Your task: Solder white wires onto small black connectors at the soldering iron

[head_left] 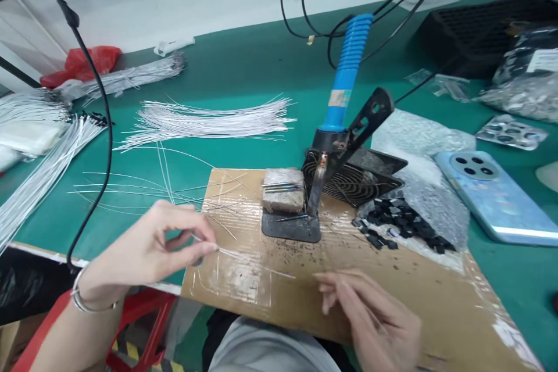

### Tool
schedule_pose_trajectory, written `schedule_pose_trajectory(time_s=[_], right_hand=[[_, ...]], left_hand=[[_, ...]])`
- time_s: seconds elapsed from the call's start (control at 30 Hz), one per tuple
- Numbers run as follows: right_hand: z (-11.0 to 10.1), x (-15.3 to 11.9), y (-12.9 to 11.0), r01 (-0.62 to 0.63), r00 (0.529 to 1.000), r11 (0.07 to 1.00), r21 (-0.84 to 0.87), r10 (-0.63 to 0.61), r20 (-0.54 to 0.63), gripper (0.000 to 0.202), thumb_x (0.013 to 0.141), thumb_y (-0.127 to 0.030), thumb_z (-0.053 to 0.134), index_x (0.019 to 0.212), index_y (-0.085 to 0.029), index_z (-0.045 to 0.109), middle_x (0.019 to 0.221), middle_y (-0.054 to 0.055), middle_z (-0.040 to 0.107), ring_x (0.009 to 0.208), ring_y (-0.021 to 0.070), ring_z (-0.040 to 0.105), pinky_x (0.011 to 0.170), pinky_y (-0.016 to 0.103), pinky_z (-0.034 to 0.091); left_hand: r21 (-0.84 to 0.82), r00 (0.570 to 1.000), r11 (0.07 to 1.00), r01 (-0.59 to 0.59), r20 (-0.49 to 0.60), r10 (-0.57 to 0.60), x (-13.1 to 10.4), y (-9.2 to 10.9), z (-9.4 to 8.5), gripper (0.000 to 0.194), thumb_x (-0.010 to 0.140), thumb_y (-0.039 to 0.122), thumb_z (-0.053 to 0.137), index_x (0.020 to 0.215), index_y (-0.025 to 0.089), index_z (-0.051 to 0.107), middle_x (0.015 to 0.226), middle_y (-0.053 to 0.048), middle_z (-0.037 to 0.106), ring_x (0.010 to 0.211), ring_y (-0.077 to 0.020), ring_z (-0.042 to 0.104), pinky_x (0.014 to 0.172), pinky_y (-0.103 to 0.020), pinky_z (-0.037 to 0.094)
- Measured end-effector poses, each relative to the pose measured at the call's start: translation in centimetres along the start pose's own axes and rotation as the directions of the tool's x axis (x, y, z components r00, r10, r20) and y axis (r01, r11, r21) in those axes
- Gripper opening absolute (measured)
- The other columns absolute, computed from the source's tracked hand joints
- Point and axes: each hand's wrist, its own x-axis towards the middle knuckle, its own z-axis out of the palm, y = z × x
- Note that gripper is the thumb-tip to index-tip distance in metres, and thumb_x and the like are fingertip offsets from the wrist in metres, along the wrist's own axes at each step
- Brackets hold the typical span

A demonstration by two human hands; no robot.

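Observation:
My left hand [174,244] pinches thin white wires [257,264] between thumb and fingers. Their free ends point right, just above the cardboard sheet [300,302]. To the right, my right hand [370,314] hovers over the same cardboard, its fingers drawn together. Whatever they hold, if anything, I cannot make out. Beyond the hands, a soldering iron [349,70] with a blue ribbed handle leans in a black stand [290,231]. A worn pale block [283,197] sits on the stand's base. Loose white wires [174,189] lie behind my left hand.
A bundle of white wires [213,119] lies at the back; another bundle [47,168] is at left. Small black pieces [405,224] rest on clear plastic beside a blue phone [497,192]. A black cable [104,122] hangs down at left. A black crate [475,32] stands back right.

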Motion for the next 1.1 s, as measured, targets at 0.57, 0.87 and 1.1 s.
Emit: schedule_pose_trajectory(time_s=[0.57, 0.87, 1.1], right_hand=[[3.3, 0.2, -1.6, 0.044, 0.986, 0.998, 0.035, -0.049, 0.16, 0.015, 0.083, -0.015, 0.076, 0.071, -0.023, 0.074, 0.06, -0.005, 0.062, 0.052, 0.0092, 0.053, 0.052, 0.022, 0.039], [2.8, 1.0, -1.2, 0.021, 0.981, 0.998, 0.058, -0.031, 0.193, 0.017, 0.083, -0.015, 0.078, 0.069, -0.023, 0.07, 0.06, -0.005, 0.06, 0.054, 0.0097, 0.051, 0.053, 0.023, 0.038], [2.3, 1.6, -0.8, 0.136, 0.946, 0.99, 0.039, -0.141, 0.29, 0.017, 0.087, -0.014, 0.073, 0.073, -0.022, 0.067, 0.064, -0.004, 0.059, 0.058, 0.01, 0.053, 0.053, 0.021, 0.039]], left_hand=[[-0.064, 0.999, 0.998, 0.017, 0.044, -0.014, 0.8, 0.1, 5.7, 0.017, 0.098, 0.022, 0.06, 0.088, 0.017, 0.072, 0.072, -0.001, 0.071, 0.06, -0.0109, 0.056, 0.056, -0.022, 0.04], [-0.054, 0.991, 0.998, 0.024, 0.134, -0.017, 1.1, 0.5, 6.9, 0.017, 0.096, 0.021, 0.058, 0.085, 0.016, 0.071, 0.057, 0.006, 0.049, 0.047, -0.008, 0.033, 0.047, -0.023, 0.027], [-0.039, 0.985, 0.997, 0.071, 0.159, -0.064, 1.4, 1.5, 8.1, 0.016, 0.099, 0.022, 0.054, 0.094, 0.018, 0.069, 0.062, 0.006, 0.053, 0.051, -0.0087, 0.041, 0.053, -0.023, 0.032]])
